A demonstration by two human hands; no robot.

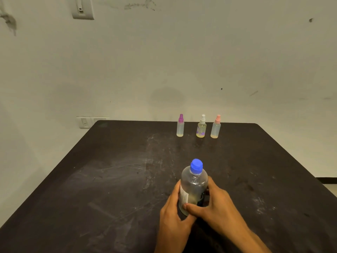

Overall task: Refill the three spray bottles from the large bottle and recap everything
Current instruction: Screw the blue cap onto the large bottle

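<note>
The large clear bottle (pixel 193 187) stands near the table's front, its blue cap (pixel 196 166) on. My left hand (pixel 173 218) wraps its left side and my right hand (pixel 217 207) wraps its right side, thumb across the front. Three small spray bottles stand in a row at the far edge, all capped: one with a purple top (pixel 180 126), one with a white top and a flowered label (pixel 201 127), one with a pink top (pixel 216 127). Each holds a little yellowish liquid at the bottom.
The dark, scuffed table (pixel 113 176) stands against a pale wall. A wall socket (pixel 85 122) sits just behind the table's far left corner, and a switch plate (pixel 82 8) is high on the wall. Floor shows past the right edge.
</note>
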